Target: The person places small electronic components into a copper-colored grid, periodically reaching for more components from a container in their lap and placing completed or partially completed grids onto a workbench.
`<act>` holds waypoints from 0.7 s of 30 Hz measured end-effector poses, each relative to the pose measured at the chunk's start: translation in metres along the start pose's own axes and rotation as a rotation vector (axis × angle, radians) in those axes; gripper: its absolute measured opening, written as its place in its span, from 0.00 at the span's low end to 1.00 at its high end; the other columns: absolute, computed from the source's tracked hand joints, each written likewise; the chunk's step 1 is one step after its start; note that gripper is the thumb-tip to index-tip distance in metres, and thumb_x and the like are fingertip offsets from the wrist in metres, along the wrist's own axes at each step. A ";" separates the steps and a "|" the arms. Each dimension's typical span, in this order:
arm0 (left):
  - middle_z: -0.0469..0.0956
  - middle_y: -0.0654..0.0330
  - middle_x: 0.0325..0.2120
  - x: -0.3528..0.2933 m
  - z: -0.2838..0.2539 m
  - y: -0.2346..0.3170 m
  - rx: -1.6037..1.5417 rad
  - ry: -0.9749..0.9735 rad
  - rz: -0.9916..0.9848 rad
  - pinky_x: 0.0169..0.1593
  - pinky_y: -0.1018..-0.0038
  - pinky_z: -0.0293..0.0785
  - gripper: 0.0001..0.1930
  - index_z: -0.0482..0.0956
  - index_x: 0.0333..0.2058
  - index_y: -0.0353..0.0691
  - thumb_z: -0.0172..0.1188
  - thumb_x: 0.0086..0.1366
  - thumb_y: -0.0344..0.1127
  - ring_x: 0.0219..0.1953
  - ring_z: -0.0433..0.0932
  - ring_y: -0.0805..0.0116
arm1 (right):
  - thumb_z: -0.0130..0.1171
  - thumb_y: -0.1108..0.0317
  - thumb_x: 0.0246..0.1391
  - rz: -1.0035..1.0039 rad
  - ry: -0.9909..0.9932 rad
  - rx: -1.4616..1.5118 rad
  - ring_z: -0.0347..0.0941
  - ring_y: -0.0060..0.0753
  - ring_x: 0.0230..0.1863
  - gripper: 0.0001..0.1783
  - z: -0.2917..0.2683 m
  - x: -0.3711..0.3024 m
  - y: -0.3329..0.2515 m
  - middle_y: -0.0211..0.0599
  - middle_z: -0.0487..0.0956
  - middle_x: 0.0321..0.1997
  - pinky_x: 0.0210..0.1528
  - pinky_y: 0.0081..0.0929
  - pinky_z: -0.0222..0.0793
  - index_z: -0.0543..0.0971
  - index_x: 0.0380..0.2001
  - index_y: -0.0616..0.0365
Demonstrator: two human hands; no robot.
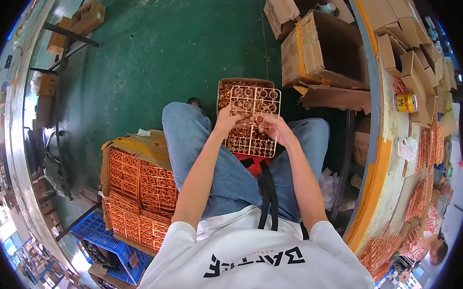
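Observation:
Between my knees I hold up a copper-coloured moulded frame [250, 138], a grid of thin runners with small rings and other little parts attached. My left hand [229, 121] closes on its left side near the middle bar. On the right side, the fingers of my right hand [272, 126] are bent around the frame, close to my left fingertips. Just behind and below it stands a small cardboard box [246, 81] with many loose copper-coloured pieces in it. The frame hides part of that box, and any piece between my fingertips is too small to make out.
At my left, an open carton [159, 148] holds stacked copper-coloured frames [139, 175], beside a blue plastic crate [103, 235]. Large open cardboard boxes [310, 51] stand at the far right. A workbench edge [376, 189] runs along my right, with a yellow can [406, 103] and more frames.

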State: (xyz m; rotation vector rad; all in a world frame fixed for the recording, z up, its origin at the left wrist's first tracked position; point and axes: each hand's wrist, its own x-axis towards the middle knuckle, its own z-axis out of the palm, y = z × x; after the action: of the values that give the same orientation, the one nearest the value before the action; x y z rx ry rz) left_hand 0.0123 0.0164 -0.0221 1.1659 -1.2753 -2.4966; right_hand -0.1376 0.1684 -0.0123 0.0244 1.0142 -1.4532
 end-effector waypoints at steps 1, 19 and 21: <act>0.77 0.53 0.34 0.002 -0.005 -0.003 0.003 0.044 -0.002 0.32 0.71 0.79 0.13 0.65 0.42 0.35 0.51 0.57 0.21 0.34 0.79 0.63 | 0.54 0.69 0.54 0.014 -0.036 -0.074 0.73 0.23 0.34 0.12 0.006 0.003 0.001 0.37 0.78 0.38 0.34 0.22 0.70 0.75 0.40 0.64; 0.70 0.61 0.45 -0.013 -0.014 0.023 -0.268 -0.186 0.080 0.45 0.71 0.73 0.26 0.51 0.61 0.52 0.47 0.66 0.36 0.44 0.72 0.70 | 0.55 0.77 0.50 -0.195 0.067 -0.174 0.72 0.28 0.43 0.27 0.015 -0.001 0.002 0.39 0.70 0.51 0.44 0.23 0.72 0.65 0.54 0.53; 0.71 0.61 0.42 -0.010 -0.016 0.020 -0.161 -0.082 0.072 0.43 0.74 0.74 0.25 0.58 0.58 0.46 0.53 0.63 0.32 0.41 0.74 0.72 | 0.54 0.79 0.50 -0.194 -0.099 -0.096 0.72 0.27 0.44 0.26 0.017 -0.003 0.000 0.37 0.70 0.49 0.44 0.24 0.71 0.64 0.54 0.58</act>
State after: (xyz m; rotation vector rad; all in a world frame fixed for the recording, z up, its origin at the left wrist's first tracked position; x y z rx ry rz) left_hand 0.0253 -0.0025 -0.0067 0.9736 -1.0886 -2.5629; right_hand -0.1280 0.1606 -0.0001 -0.2184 1.0252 -1.5632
